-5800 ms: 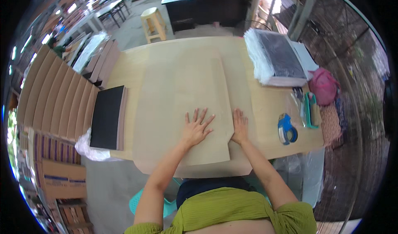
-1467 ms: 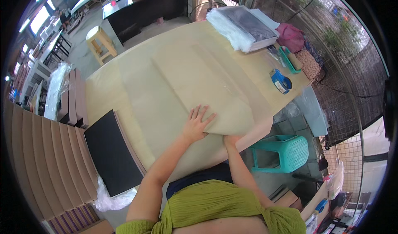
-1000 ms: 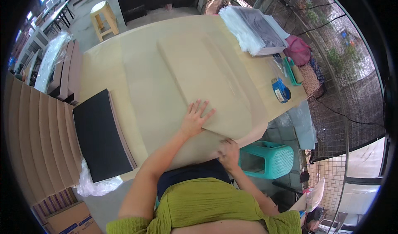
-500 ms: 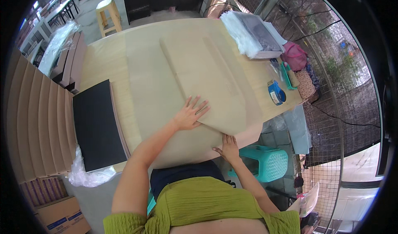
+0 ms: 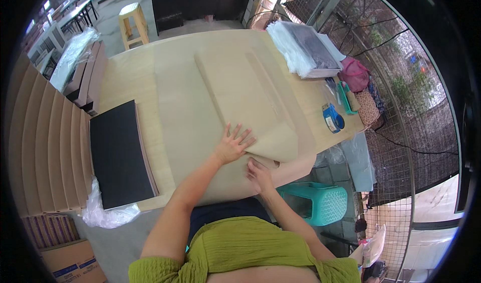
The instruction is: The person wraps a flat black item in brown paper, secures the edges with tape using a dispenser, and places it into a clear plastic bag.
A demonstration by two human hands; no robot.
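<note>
A large sheet of brown kraft paper (image 5: 185, 147) covers the middle of the table, with a folded flap of the same paper (image 5: 240, 92) lying over it. The flap's near right corner lifts a little and curls above the layer below. My left hand (image 5: 232, 146) rests on the flap's near left edge, its fingers spread wide. Just below that edge is my right hand (image 5: 259, 176), slightly blurred, with its fingers loosely bent and nothing visible in them. Whether its fingertips touch the paper, I cannot tell.
A black board stack (image 5: 120, 155) lies at the table's left, beside standing brown cardboard (image 5: 45, 137). At the right are a blue tape dispenser (image 5: 332, 118), a green basket (image 5: 346, 98) and plastic-wrapped sheets (image 5: 305, 47). A turquoise stool (image 5: 325, 203) stands by the near right edge.
My right hand has moved left along the paper's near edge, from flat on the corner to close beside my left hand. The flap's near corner now curls up more. My left hand stays nearly in place.
</note>
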